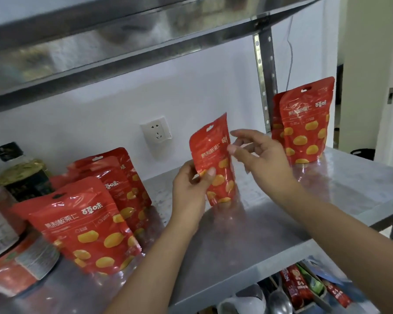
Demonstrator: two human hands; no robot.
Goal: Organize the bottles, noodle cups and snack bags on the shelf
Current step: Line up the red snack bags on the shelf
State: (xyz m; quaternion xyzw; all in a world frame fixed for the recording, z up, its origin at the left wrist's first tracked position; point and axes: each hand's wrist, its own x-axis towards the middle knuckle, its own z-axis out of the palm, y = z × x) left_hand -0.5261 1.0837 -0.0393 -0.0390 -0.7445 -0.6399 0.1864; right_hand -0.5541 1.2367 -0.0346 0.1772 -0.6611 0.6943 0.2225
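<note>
A red snack bag (216, 164) printed with yellow chestnuts stands upright in the middle of the steel shelf (270, 214). My left hand (191, 180) pinches its lower left edge between thumb and fingers. My right hand (259, 155) pinches its upper right edge with thumb and forefinger. Two more red bags (304, 123) stand upright at the far right against the shelf post. Several red bags (95, 223) lean together at the left. Dark bottles (25, 175) and a red noodle cup (0, 225) stand at the far left.
A wall socket (156, 130) sits on the white wall behind. The upper steel shelf (123, 41) hangs overhead. The perforated post (264, 82) rises at the right rear. Below, sachets (297, 288) and a spoon (279, 302) lie on the lower level.
</note>
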